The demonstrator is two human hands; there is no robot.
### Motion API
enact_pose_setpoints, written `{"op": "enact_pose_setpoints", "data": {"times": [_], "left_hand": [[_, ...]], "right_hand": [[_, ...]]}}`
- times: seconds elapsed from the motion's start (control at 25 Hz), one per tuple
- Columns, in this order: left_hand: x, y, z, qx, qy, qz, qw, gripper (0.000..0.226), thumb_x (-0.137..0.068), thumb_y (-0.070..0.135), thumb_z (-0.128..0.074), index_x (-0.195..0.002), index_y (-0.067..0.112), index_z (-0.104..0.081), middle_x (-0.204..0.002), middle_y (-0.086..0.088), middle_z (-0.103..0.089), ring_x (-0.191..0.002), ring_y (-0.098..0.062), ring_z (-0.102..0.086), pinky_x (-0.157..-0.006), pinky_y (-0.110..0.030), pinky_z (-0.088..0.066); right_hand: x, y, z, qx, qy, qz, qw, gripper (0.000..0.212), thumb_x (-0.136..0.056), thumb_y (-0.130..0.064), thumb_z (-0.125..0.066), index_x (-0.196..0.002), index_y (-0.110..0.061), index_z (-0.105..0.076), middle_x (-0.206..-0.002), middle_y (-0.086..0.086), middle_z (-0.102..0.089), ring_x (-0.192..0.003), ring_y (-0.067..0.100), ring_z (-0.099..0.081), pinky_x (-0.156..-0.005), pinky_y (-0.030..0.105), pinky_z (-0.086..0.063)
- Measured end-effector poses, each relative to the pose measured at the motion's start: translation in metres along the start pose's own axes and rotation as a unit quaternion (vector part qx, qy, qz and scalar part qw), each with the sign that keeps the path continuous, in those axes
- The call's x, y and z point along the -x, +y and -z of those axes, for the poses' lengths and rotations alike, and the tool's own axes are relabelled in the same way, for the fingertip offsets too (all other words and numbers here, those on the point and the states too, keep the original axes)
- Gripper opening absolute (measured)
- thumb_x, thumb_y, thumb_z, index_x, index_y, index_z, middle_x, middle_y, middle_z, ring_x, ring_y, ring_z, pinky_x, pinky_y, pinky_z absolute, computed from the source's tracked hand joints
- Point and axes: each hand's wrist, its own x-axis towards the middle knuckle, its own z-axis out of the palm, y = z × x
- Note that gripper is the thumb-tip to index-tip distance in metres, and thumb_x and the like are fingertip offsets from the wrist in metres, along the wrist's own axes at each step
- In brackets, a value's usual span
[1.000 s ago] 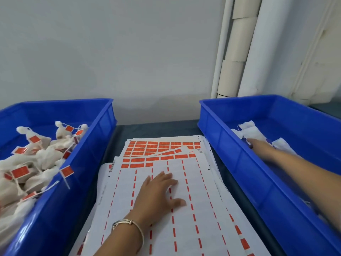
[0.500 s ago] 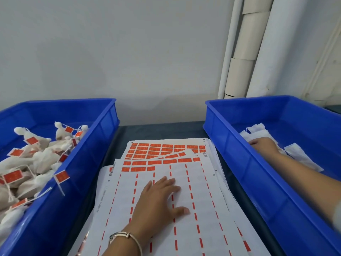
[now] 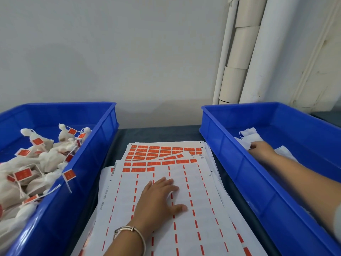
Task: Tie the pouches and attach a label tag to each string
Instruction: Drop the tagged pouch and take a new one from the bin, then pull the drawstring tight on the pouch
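Observation:
A stack of label sheets (image 3: 201,215) lies between two blue bins; orange labels (image 3: 158,151) remain on the far part, the near rows are peeled. My left hand (image 3: 158,200) rests flat on the top sheet, fingers straight. My right hand (image 3: 261,149) reaches into the right bin (image 3: 239,163) and its curled fingers grip the edge of a white untied pouch (image 3: 249,133); another white pouch (image 3: 285,152) lies just beyond my wrist. The left bin (image 3: 88,163) holds several tied pouches (image 3: 49,157) with orange tags on their strings.
One orange tag (image 3: 69,175) hangs over the left bin's inner rim. A dark table (image 3: 166,132) carries everything, backed by a grey wall. White pipes and cardboard rolls (image 3: 238,58) stand behind the right bin.
My right hand has shifted slightly left inside the right bin and curled its fingers on the white pouch. My left hand stays flat on the sheet.

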Motion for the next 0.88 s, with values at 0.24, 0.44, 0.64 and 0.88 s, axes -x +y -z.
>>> {"op": "enact_pose_setpoints", "data": {"times": [0.24, 0.44, 0.64, 0.88], "left_hand": [[-0.001, 0.0, 0.0, 0.004, -0.001, 0.004, 1.0, 0.065, -0.073, 0.071, -0.055, -0.13, 0.042, -0.046, -0.148, 0.023, -0.03, -0.14, -0.004, -0.018, -0.115, -0.037, -0.003], [0.0, 0.003, 0.001, 0.0, 0.012, 0.014, 1.0, 0.064, -0.075, 0.071, -0.054, -0.131, 0.04, -0.047, -0.148, 0.02, -0.031, -0.14, -0.006, -0.02, -0.115, -0.038, -0.003], [-0.001, 0.02, 0.032, 0.195, 0.066, 0.062, 0.977, 0.069, -0.074, 0.058, -0.065, -0.136, 0.041, -0.037, -0.141, 0.013, -0.043, -0.127, -0.014, -0.043, -0.1, -0.033, -0.04], [0.009, 0.01, 0.079, 0.41, 0.217, 0.045, 0.885, 0.087, -0.06, 0.061, -0.06, -0.137, 0.049, -0.02, -0.125, 0.026, -0.041, -0.098, 0.003, -0.054, -0.059, -0.008, -0.045]], "right_hand": [[0.004, -0.021, 0.011, 0.002, 0.093, 0.068, 0.993, 0.021, -0.094, -0.021, -0.052, -0.095, -0.003, -0.063, -0.098, 0.019, -0.061, -0.094, 0.036, -0.056, -0.076, 0.04, -0.045], [0.031, -0.067, 0.019, -0.13, 0.14, 0.179, 0.965, 0.022, -0.096, -0.023, -0.046, -0.109, -0.012, -0.06, -0.104, 0.009, -0.057, -0.093, 0.028, -0.053, -0.067, 0.03, -0.043], [0.084, -0.115, -0.028, -0.251, 0.038, 0.197, 0.947, 0.019, -0.094, -0.019, -0.048, -0.093, -0.029, -0.065, -0.103, 0.0, -0.065, -0.093, 0.019, -0.059, -0.073, 0.033, -0.05], [0.136, -0.109, -0.131, -0.232, -0.055, 0.137, 0.961, 0.018, -0.094, -0.023, -0.052, -0.081, -0.035, -0.055, -0.084, -0.019, -0.05, -0.078, 0.005, -0.049, -0.056, 0.02, -0.037]]}}
